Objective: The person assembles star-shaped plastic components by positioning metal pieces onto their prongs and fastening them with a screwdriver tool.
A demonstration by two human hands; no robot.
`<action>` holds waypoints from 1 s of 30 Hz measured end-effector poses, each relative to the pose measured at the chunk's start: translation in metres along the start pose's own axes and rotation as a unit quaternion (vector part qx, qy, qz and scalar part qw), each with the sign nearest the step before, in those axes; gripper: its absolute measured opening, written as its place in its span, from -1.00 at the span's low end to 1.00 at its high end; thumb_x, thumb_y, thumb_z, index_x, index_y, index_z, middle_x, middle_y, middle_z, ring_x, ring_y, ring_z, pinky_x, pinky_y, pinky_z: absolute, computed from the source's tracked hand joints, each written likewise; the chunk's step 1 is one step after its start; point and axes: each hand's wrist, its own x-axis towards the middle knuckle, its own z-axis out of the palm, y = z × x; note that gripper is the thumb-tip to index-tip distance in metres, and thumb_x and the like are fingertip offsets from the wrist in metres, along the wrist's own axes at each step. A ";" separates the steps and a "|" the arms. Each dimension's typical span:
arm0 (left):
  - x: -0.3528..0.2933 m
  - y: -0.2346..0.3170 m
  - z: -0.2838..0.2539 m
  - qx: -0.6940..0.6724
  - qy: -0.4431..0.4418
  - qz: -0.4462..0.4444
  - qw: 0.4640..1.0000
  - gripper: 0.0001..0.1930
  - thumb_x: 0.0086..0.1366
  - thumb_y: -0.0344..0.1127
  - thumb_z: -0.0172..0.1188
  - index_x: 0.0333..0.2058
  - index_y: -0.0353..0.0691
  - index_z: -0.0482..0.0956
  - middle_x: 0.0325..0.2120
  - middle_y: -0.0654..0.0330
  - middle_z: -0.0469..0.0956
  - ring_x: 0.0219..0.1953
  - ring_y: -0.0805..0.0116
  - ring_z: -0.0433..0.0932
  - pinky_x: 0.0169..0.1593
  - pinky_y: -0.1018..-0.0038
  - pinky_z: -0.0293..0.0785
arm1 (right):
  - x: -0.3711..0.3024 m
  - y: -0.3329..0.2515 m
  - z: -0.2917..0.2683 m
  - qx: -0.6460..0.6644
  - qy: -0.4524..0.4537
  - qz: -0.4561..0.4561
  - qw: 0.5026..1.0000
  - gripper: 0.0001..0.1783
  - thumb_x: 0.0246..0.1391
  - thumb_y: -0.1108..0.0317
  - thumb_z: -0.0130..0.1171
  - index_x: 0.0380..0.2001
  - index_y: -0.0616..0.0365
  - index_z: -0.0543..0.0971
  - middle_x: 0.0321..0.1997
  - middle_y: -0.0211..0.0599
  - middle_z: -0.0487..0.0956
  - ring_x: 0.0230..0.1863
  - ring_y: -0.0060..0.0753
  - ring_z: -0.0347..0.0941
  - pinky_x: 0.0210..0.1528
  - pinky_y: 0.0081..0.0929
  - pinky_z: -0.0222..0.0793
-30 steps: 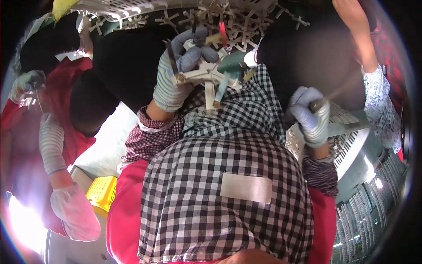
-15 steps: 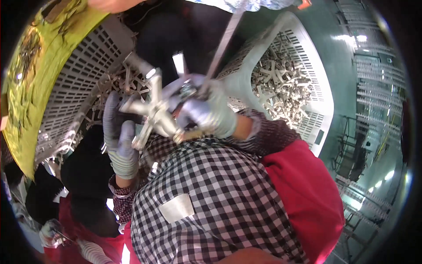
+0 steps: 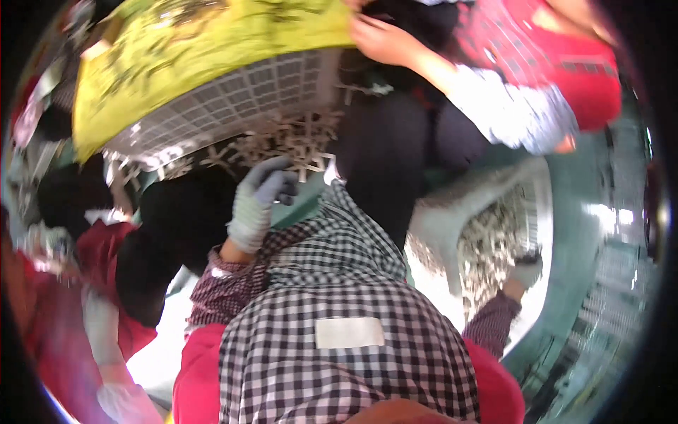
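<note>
My left hand (image 3: pixel 256 205), in a pale knit glove with grey fingers, is raised beside the apron at my lap. Its fingers bend loosely and nothing shows in them. Beyond it lies a heap of branched metal parts (image 3: pixel 304 138) by a basket. My right hand (image 3: pixel 526 272), gloved too, reaches far out into the white plastic basket (image 3: pixel 540 212) on the right. Small pale metal pieces (image 3: pixel 487 244) fill that basket. The right fingers are smeared and dark against the basket wall, so whether they hold anything is unclear.
A yellow sheet (image 3: pixel 212 35) covers a slatted grey basket (image 3: pixel 247 95) at the far left. Across from me, another person's bare hand (image 3: pixel 385 39) touches the sheet's edge. A co-worker's gloved arm (image 3: pixel 102 325) is at the lower left. Metal racks (image 3: pixel 621 283) stand at the right.
The branched metal part held before my lap is gone from my hands. My right hand has swung out to the right basket. The view has turned, and the other person's arm has come in.
</note>
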 end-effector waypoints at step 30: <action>0.082 -0.023 -0.033 -0.135 0.146 0.063 0.978 -0.56 0.20 -0.32 0.04 0.06 -0.21 0.26 -0.16 0.11 0.46 -0.07 0.26 0.47 -0.13 0.41 0.43 | -0.288 -0.147 0.240 0.073 -0.524 -0.343 0.776 -0.89 -0.05 0.55 0.16 -0.37 0.29 0.55 -0.53 -0.29 0.55 -0.60 -0.56 0.41 -0.50 -0.69 0.31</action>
